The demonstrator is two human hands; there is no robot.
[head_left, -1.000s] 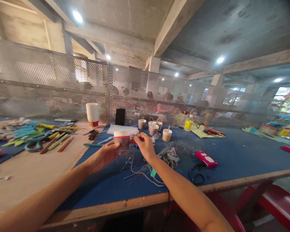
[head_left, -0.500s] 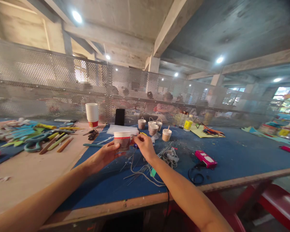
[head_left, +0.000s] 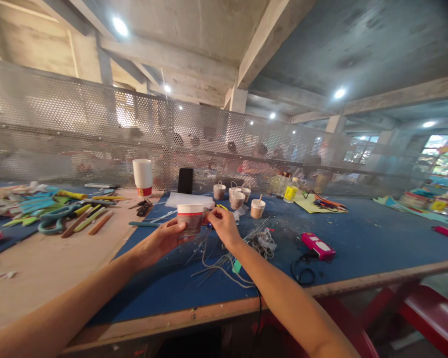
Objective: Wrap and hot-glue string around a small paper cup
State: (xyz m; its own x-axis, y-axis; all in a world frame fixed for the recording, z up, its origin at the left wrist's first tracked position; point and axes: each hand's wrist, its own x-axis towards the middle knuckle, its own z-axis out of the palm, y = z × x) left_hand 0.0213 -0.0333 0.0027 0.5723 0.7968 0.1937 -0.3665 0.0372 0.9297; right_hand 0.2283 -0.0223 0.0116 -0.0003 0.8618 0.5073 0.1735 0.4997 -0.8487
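My left hand (head_left: 164,241) grips a paper cup (head_left: 189,209) from its left side, thumb in front. White shows at the cup's rim with a red band under it; below that the wall is wrapped in grey-brown cord. Close against the cup's right side, my right hand (head_left: 224,226) pinches grey cord (head_left: 205,248), its fingertips partly hidden. This cord trails down to a loose tangle (head_left: 265,241) on the blue tabletop (head_left: 164,278). Behind my hands stand several small cord-wrapped cups (head_left: 237,200), some with looped handles, and one cup holding a stick (head_left: 257,209).
A stack of paper cups (head_left: 142,176) stands back left, near scissors (head_left: 54,221) and coloured clay-tool-like sticks (head_left: 89,219). Thin wires (head_left: 246,241) lie under my right wrist. Rightward are a magenta device (head_left: 318,246) with a black cable and a yellow-labelled bottle (head_left: 290,191). A perforated metal screen (head_left: 78,129) closes the back.
The cup in my left hand has turned or shifted very slightly, with more cord-wrapped wall in sight. Both hands stay nearly in the same place.
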